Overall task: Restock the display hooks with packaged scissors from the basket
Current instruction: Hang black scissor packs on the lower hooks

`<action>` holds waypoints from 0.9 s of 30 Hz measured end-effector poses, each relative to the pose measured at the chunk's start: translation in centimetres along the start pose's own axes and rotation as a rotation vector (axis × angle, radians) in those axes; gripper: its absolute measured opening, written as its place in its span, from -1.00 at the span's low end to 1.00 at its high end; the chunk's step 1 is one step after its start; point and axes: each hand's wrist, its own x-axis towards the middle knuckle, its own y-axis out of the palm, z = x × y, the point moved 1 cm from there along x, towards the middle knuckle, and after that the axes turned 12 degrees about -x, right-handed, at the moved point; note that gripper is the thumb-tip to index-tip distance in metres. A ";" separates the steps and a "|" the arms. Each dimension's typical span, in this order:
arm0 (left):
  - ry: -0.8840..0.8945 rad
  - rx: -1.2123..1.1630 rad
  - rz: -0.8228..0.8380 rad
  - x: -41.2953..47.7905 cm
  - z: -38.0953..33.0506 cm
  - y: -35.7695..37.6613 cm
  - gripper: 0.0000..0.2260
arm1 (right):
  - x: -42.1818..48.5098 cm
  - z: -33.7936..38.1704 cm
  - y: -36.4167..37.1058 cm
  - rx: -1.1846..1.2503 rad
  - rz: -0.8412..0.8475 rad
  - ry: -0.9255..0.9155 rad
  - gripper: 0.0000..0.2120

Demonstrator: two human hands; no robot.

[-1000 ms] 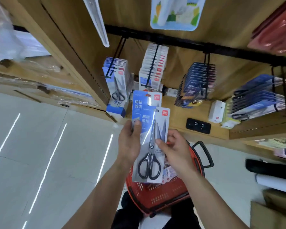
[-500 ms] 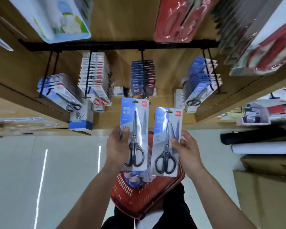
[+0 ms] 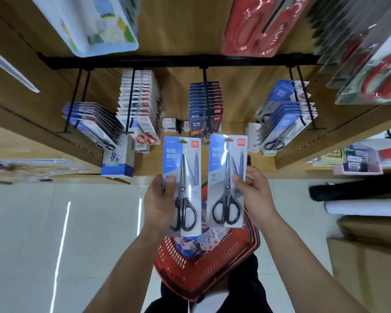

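Note:
My left hand (image 3: 159,201) grips a blue-and-grey scissors pack (image 3: 185,175) with black handles by its left edge. My right hand (image 3: 256,195) holds a second, matching scissors pack (image 3: 225,177) by its right edge. Both packs stand upright side by side in front of the shelf. Below them the red basket (image 3: 190,274) rests against my lap with more packs inside. Black display hooks (image 3: 204,96) hang from a black rail (image 3: 178,61), each loaded with packaged scissors.
A blue-and-white box (image 3: 117,159) stands on the wooden shelf board at the left. Large red scissor packs (image 3: 264,26) hang overhead. Cardboard boxes (image 3: 368,256) and a black roll lie on the floor at the right. Pale tiled floor spreads to the left.
The two packs, stacked a second ago, are now held apart, one in each hand. The view has swung right and upward, bringing the centre hooks in front of me.

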 end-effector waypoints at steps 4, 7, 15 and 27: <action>0.011 -0.027 0.010 0.6 0.0 -0.9 -0.62 | 1.2 0.3 0.0 0.034 -0.141 0.035 -0.89; 0.001 -0.048 0.035 1.2 0.3 0.2 -0.67 | 2.3 0.5 -1.7 0.000 -0.190 0.031 -0.89; 0.040 -0.040 0.069 2.2 -0.1 1.5 -0.76 | 3.9 1.8 -0.6 -0.100 -0.112 -0.056 -0.89; -0.062 -0.076 -0.268 3.0 4.5 -13.7 -0.63 | 2.0 2.9 18.3 -0.321 0.267 -0.120 -0.91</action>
